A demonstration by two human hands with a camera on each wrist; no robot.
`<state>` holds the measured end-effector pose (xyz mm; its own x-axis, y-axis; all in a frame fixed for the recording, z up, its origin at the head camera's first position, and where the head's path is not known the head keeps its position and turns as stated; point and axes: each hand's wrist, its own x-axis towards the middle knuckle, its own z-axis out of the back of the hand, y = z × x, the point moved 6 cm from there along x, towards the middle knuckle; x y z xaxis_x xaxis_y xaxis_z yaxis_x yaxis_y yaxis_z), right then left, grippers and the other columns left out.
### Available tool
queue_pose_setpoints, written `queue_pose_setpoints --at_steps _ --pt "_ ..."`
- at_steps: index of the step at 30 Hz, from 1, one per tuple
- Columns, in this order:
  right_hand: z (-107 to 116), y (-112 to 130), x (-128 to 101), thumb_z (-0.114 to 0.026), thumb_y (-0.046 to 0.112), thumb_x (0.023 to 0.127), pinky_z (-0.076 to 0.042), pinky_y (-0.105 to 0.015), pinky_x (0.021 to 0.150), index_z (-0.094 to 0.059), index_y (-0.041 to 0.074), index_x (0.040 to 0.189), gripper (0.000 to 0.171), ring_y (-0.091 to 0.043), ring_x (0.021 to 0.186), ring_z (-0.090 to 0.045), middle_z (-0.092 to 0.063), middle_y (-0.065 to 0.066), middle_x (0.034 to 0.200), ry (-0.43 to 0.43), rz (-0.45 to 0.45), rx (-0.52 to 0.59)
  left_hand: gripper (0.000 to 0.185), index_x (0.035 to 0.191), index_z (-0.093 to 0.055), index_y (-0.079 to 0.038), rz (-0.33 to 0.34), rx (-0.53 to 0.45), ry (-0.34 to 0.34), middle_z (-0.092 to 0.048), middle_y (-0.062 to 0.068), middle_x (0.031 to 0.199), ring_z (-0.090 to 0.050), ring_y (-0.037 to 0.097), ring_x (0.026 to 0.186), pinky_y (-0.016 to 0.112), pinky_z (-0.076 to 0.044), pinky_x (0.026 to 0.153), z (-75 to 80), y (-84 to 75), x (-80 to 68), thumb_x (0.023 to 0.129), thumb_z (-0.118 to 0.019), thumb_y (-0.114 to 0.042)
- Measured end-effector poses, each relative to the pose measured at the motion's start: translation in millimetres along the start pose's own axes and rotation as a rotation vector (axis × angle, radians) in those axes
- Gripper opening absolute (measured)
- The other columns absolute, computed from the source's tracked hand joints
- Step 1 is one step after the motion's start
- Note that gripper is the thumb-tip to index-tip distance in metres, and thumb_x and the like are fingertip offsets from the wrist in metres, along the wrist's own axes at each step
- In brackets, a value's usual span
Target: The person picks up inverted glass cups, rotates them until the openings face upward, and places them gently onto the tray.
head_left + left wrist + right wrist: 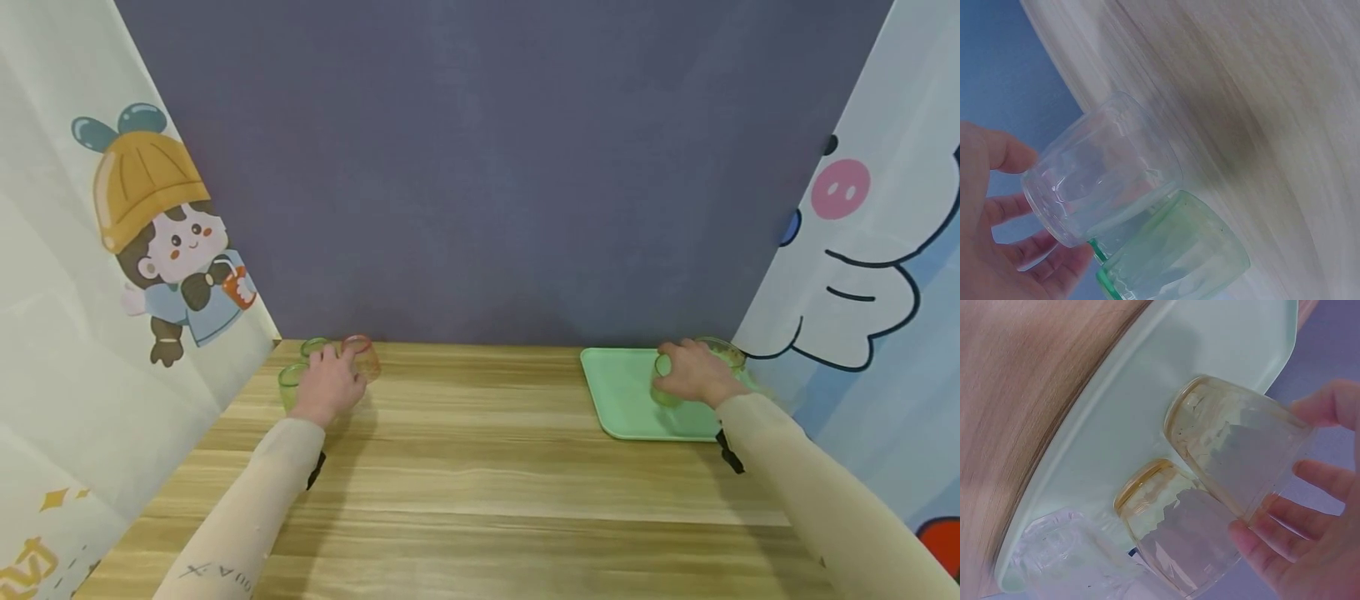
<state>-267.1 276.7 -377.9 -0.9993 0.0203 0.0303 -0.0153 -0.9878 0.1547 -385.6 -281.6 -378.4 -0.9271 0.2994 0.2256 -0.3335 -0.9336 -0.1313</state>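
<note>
At the table's back left, my left hand reaches in among several see-through tumblers. Its thumb and fingers grip the rim of a pale pink tumbler, pinkish in the head view. Next to that one is a green tumbler, and another green-rimmed tumbler is partly hidden behind the hand. On the right, my right hand holds a yellowish tumbler near its rim, above or on a light green tray. A second yellowish tumbler stands close beside it.
A clear ribbed glass sits near the tray's end in the right wrist view. Bare wooden table lies between the hands. A dark grey wall rises behind, with printed curtains on both sides.
</note>
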Motion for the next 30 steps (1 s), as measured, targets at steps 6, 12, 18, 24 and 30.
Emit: queue_pose_setpoints --at_steps 6,12,18,24,30 --pt "-2.7 2.9 -9.2 -0.064 0.033 0.089 -0.047 -0.071 0.082 -0.049 -0.009 0.141 0.068 -0.063 0.122 -0.041 -0.046 -0.04 0.135 0.002 -0.025 0.0 0.058 0.152 -0.041 -0.009 -0.021 -0.004 -0.006 -0.046 0.034 0.126 -0.045 0.051 0.112 0.059 -0.051 0.073 -0.2 3.6 -2.8 0.097 -0.054 -0.025" --pt "-5.4 5.1 -18.0 -0.063 0.034 0.089 -0.047 -0.072 0.08 -0.048 -0.009 0.142 0.069 -0.063 0.122 -0.04 -0.045 -0.04 0.136 0.008 -0.055 -0.002 0.058 0.15 -0.043 -0.006 -0.038 -0.001 -0.011 -0.046 0.035 0.126 -0.044 0.053 0.114 0.06 -0.051 0.073 0.3 8.1 -4.4 0.097 -0.053 -0.025" --pt "-7.4 7.2 -29.0 -0.062 0.033 0.088 -0.045 -0.074 0.085 -0.046 -0.01 0.143 0.071 -0.064 0.124 -0.038 -0.043 -0.041 0.137 0.012 -0.075 -0.012 0.057 0.15 -0.043 -0.006 -0.048 0.004 -0.012 -0.045 0.036 0.127 -0.044 0.053 0.113 0.06 -0.051 0.074 2.4 11.2 -8.0 0.097 -0.052 -0.025" --pt "-10.4 7.9 -40.9 -0.061 0.033 0.09 -0.042 -0.074 0.09 -0.045 -0.011 0.144 0.071 -0.064 0.127 -0.035 -0.042 -0.042 0.14 0.028 -0.095 -0.02 0.057 0.148 -0.046 -0.003 -0.057 -0.003 -0.009 -0.046 0.035 0.127 -0.043 0.054 0.117 0.062 -0.051 0.078 2.1 14.5 -13.0 0.096 -0.053 -0.025" --pt "-10.5 11.6 -53.8 -0.06 0.033 0.091 -0.04 -0.075 0.092 -0.043 -0.011 0.145 0.072 -0.065 0.128 -0.034 -0.04 -0.043 0.141 0.042 -0.108 -0.04 0.056 0.147 -0.047 -0.002 -0.071 -0.004 -0.015 -0.046 0.035 0.128 -0.041 0.055 0.12 0.063 -0.05 0.08 3.4 18.3 -16.9 0.096 -0.054 -0.025"
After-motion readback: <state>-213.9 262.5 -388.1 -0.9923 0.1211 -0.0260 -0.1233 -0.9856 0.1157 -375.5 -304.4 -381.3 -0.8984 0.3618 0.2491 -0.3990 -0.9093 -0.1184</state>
